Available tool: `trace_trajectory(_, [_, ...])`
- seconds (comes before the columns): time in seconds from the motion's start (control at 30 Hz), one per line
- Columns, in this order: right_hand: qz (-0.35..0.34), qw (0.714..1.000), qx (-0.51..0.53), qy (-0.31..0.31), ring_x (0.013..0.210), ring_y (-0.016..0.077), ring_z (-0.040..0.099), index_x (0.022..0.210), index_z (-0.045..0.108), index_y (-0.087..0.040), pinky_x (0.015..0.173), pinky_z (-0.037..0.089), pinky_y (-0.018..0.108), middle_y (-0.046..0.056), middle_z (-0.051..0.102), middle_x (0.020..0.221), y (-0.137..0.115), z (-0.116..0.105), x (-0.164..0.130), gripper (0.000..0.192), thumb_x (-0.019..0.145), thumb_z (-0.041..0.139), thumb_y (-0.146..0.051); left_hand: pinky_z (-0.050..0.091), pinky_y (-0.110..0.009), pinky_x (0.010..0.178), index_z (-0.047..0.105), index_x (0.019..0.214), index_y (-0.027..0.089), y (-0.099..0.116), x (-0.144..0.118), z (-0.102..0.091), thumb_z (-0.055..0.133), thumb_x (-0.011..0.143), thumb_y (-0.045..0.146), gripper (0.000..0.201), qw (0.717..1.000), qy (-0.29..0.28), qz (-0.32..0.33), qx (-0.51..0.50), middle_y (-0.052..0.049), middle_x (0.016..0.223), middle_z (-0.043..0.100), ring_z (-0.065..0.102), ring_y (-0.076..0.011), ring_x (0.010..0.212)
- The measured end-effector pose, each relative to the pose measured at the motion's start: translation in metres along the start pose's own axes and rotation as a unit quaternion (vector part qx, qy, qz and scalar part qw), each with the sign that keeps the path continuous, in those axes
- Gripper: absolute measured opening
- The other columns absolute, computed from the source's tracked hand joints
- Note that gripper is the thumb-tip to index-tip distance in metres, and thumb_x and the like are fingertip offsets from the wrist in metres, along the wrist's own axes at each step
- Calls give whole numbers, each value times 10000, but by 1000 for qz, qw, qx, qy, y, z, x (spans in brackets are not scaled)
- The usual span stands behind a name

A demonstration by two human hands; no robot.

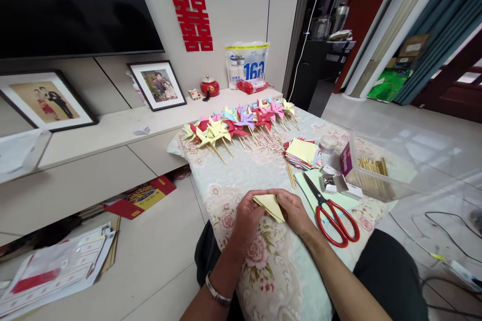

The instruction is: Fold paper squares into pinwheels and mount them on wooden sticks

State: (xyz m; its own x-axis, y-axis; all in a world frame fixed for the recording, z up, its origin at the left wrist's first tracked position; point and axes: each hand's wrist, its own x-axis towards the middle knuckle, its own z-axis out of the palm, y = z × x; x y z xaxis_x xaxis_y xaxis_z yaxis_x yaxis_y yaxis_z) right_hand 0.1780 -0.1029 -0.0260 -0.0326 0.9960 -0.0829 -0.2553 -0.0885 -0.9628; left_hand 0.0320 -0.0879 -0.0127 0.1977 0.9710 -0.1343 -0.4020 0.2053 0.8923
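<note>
Between both hands is a pale yellow sheet of paper (270,205), folded into a triangle. My left hand (248,210) grips its left side, and my right hand (292,210) pinches the right side. Close to my right hand lie scissors (339,223) with red handles and dark blades, resting on light green paper (309,189). Farther back sits a stack of coloured paper squares (303,152) with a yellow one on top. Several finished paper pinwheels (241,123) on wooden sticks are spread along the far side of the table.
On the right of the flowered tablecloth (244,170) stands a clear plastic bin (404,180) holding short wooden sticks (372,165). An open small box (329,183) of metal bits is beside it. Loose sticks (290,174) lie near the paper stack. A low cabinet (113,135) borders the table's far left.
</note>
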Motion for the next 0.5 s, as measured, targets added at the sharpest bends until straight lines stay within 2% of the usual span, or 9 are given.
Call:
trace_trajectory(0.27, [-13,1000,-11,14,852,257,687,1141,725,-195,778,540,396,89,757,933,20,-10,4,529,898,559,-635,473,-224,597,678,869,177,1,-3,1,670,641,115,237,1000,11,-5,12,24,659,701,604,-124,592])
trace_trajectory(0.4, [-23,999,-36,10,839,241,674,1157,724,-194,788,523,375,84,753,955,17,-9,0,514,911,555,-613,466,-219,593,674,863,174,2,-4,1,672,653,112,219,999,13,-5,37,26,659,697,595,-117,580])
trace_trajectory(0.5, [-37,998,-60,3,906,245,661,1116,751,-208,829,502,361,80,747,1008,10,-7,-3,474,918,559,-594,490,-231,636,678,900,173,0,-4,0,698,641,105,269,999,2,2,50,3,765,730,631,-129,653])
